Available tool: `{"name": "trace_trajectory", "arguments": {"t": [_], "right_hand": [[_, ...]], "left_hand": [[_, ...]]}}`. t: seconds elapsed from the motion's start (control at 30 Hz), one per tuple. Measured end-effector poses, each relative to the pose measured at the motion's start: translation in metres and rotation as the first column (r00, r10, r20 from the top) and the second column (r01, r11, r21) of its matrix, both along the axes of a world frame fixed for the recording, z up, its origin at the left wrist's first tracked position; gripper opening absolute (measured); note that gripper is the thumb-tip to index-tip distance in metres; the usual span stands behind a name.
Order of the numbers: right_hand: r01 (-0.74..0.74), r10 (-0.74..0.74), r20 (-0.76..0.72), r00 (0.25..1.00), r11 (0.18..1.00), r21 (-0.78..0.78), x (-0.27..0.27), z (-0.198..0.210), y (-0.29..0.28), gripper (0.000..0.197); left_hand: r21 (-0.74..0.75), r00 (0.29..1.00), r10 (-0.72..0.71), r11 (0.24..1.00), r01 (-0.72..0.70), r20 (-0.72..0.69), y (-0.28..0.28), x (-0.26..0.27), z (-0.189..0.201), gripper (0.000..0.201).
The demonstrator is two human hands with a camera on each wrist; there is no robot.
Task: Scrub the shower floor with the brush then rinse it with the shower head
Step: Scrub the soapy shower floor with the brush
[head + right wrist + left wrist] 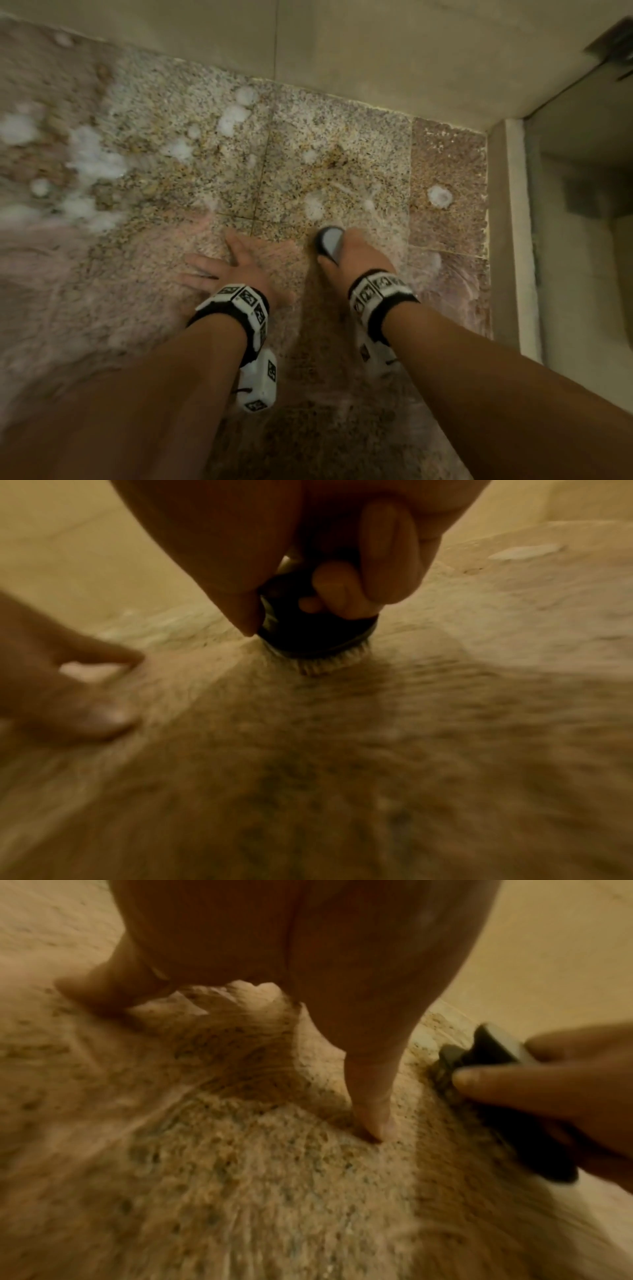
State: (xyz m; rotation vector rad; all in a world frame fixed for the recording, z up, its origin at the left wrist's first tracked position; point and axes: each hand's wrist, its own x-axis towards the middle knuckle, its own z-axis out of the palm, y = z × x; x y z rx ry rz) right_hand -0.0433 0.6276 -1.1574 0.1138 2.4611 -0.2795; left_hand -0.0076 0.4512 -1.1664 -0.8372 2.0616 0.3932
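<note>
brush (328, 244) is bristles-down on the speckled shower floor (342, 161), my right hand (356, 253) wrapped tight round its knob, my left hand (236, 263) flat and spread on the wet tile just beside it. foam patches (92, 161) sit unscrubbed off to the left. slick suds under that bracing palm could let it skid, and i'd lose pressure on the bristles.

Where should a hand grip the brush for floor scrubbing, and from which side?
Grip the knob-like top of the brush, coming from above. Its bristles face down onto the floor, leaving only the dark round body and top reachable. The right hand already holds it so, fingers curled over the top. The left hand rests flat on the floor beside it.
</note>
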Motion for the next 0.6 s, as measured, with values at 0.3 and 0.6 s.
{"name": "trace_trajectory", "arguments": {"t": [0.3, 0.6], "right_hand": [[0.396, -0.394, -0.045, 0.918, 0.917, 0.048, -0.038, -0.002, 0.026, 0.085], [-0.075, 0.072, -0.067, 0.995, 0.996, -0.046, -0.027, -0.009, -0.093, 0.072]], "left_hand": [[0.040, 0.991, 0.094, 0.995, -0.090, -0.096, -0.068, -0.015, 0.016, 0.136], [-0.167, 0.982, 0.189, 0.968, -0.187, -0.001, -0.131, 0.028, -0.008, 0.149]]}}
